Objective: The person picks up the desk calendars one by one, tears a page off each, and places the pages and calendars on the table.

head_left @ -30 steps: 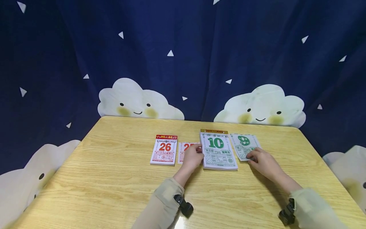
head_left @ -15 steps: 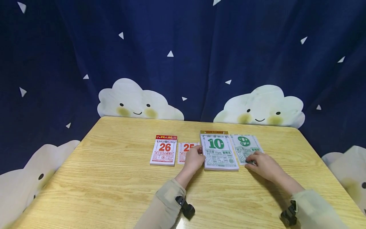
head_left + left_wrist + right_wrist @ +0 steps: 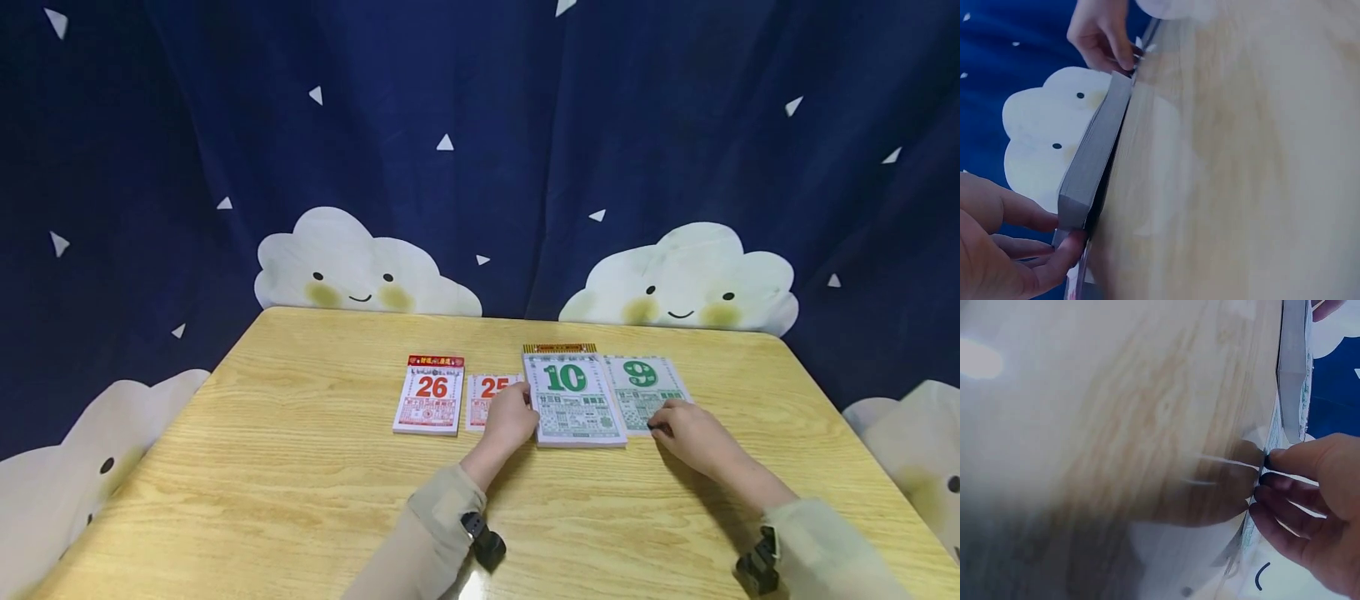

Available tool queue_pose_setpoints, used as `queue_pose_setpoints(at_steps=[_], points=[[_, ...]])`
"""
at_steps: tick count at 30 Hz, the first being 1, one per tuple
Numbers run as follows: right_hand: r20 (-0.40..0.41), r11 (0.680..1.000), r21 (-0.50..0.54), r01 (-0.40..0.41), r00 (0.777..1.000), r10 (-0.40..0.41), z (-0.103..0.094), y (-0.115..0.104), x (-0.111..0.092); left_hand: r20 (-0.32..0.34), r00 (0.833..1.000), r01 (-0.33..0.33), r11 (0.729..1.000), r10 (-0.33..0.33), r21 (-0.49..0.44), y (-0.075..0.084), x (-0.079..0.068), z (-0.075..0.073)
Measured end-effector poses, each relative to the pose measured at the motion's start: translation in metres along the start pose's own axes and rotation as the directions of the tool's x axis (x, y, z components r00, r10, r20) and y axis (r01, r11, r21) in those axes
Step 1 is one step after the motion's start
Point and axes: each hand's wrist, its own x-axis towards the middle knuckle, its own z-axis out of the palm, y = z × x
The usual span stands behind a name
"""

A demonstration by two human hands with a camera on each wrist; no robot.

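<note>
A thick tear-off calendar [image 3: 576, 396] with a green 10 and a gold header lies on the table. My left hand [image 3: 512, 417] grips its left edge; in the left wrist view, thumb and fingers meet the end of the page block [image 3: 1094, 156]. Right of it lies a loose calendar sheet [image 3: 641, 387] with a green 9, its left edge against the calendar. My right hand [image 3: 690, 429] pinches its lower right part with bent fingers; the sheet shows edge-on in the right wrist view. A loose sheet with a red 25 [image 3: 483, 400] lies partly hidden behind my left hand.
A smaller calendar [image 3: 431, 396] with a red 26 and red header lies left of the 25 sheet. The wooden table [image 3: 285, 467] ends at the back before a dark blue curtain [image 3: 487, 150] with clouds. Each wrist carries a black strapped camera [image 3: 487, 542].
The 9 sheet has straightened from a tilt and come down flat beside the 10 calendar, slightly nearer me. My right hand shifted slightly with it; my left hand stays at the calendar's edge.
</note>
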Motion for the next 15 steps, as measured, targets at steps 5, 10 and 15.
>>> queue_pose_setpoints(at_steps=[5, 10, 15], points=[[-0.012, 1.0, 0.007, 0.012, 1.0, -0.012, 0.0, 0.002, 0.001, 0.009, 1.0, -0.014, 0.996, 0.014, 0.086, 0.005, 0.0, -0.002], [0.012, 1.0, 0.01, 0.004, 1.0, -0.004, -0.001, 0.003, 0.006, 0.015, 1.0, -0.026, 0.991, 0.024, 0.13, 0.007, 0.001, -0.003], [0.088, 1.0, 0.022, -0.01, 0.996, 0.008, -0.007, 0.0, 0.015, 0.03, 0.998, -0.061, 0.98, 0.057, 0.189, 0.006, 0.005, -0.008]])
